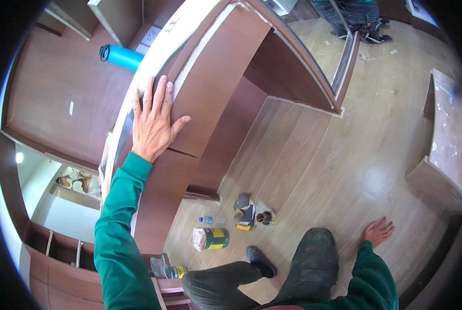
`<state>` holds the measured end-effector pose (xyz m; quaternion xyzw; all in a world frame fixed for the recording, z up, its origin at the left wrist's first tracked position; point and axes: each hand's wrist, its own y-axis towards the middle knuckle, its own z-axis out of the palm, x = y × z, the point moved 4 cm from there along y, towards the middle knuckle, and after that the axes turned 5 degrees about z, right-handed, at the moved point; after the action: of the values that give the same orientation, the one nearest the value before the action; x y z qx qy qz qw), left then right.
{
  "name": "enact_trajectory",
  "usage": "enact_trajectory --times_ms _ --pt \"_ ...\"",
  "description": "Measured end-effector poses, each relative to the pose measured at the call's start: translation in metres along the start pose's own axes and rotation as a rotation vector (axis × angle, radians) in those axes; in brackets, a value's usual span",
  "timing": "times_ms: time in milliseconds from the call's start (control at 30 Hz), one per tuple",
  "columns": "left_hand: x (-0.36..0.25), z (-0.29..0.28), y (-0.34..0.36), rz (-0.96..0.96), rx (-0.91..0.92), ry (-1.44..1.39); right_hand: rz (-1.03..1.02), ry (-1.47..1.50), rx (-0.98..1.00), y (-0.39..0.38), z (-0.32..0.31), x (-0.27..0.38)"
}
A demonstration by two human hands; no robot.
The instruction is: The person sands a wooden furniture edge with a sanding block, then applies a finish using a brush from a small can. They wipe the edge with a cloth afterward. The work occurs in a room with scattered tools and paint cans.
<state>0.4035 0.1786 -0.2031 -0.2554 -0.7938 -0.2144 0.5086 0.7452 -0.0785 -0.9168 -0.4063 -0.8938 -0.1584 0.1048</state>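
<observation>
My left hand (155,126) lies flat with its fingers spread across the edge of a brown wooden furniture unit (218,67). Its fingertips reach the pale, shiny border strip (182,31) along the unit's top. No tool or loose object is in it. Off to the right, my right hand (378,233) is held out low over the wood-look floor (313,170), fingers apart and holding nothing. Whether that palm touches the floor I cannot tell. Below the left hand, a dark seam (183,152) runs between two brown panels.
On the floor stand a green-and-yellow can (218,238), a small plastic bottle (205,220), dark sheets (245,207) and a round container (266,217). A blue flask (121,57) lies behind the unit. A white-spotted board piece (450,124) stands at right. A mirror panel (313,44) is at top.
</observation>
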Motion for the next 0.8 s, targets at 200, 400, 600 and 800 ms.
enact_trajectory --times_ms 200,400,600,800 --pt "0.002 0.009 0.071 0.073 -0.09 0.016 -0.017 0.034 -0.003 0.0 -0.004 0.0" --pt "0.004 0.014 0.157 0.098 -0.194 0.092 -0.029 0.056 -0.034 0.0 -0.005 0.001" --pt "0.001 0.026 0.227 0.114 -0.291 0.145 -0.037 0.045 -0.036 0.001 -0.009 0.003" --pt "-0.002 0.025 0.27 0.124 -0.332 0.223 -0.034 0.033 -0.023 0.0 -0.009 0.005"
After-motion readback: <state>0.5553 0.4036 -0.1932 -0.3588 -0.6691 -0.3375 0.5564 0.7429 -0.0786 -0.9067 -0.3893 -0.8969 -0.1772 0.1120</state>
